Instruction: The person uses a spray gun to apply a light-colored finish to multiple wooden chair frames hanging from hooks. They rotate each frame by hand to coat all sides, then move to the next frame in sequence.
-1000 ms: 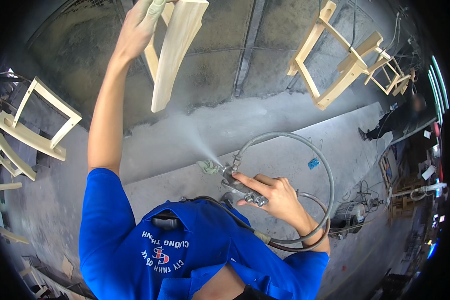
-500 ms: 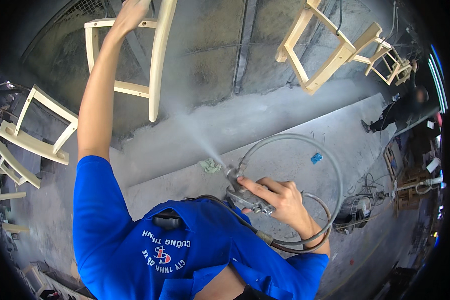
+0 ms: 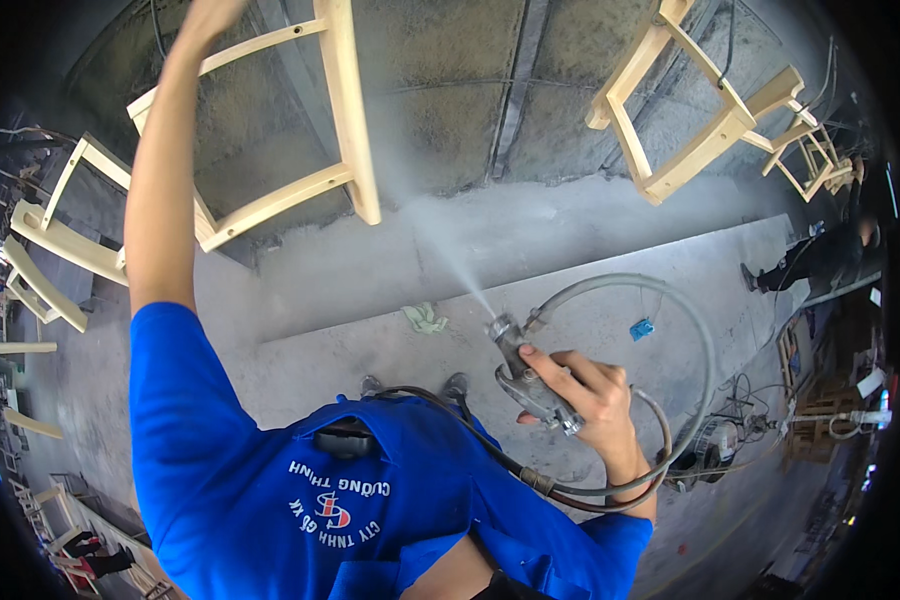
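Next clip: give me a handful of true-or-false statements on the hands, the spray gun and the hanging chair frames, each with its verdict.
1. The right hand grips a spray gun. True.
2. The left hand rests on the floor. False: it is raised to the wooden chair frame overhead.
3. Mist leaves the gun toward that frame. True.
4. No hose is attached to the gun. False: a grey hose loops from it.
5. Only one chair frame is hanging. False: another frame hangs to the right.

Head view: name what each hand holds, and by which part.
The right hand grips the spray gun by its handle. The left hand reaches the hanging wooden chair frame at its top rail; grip unclear.
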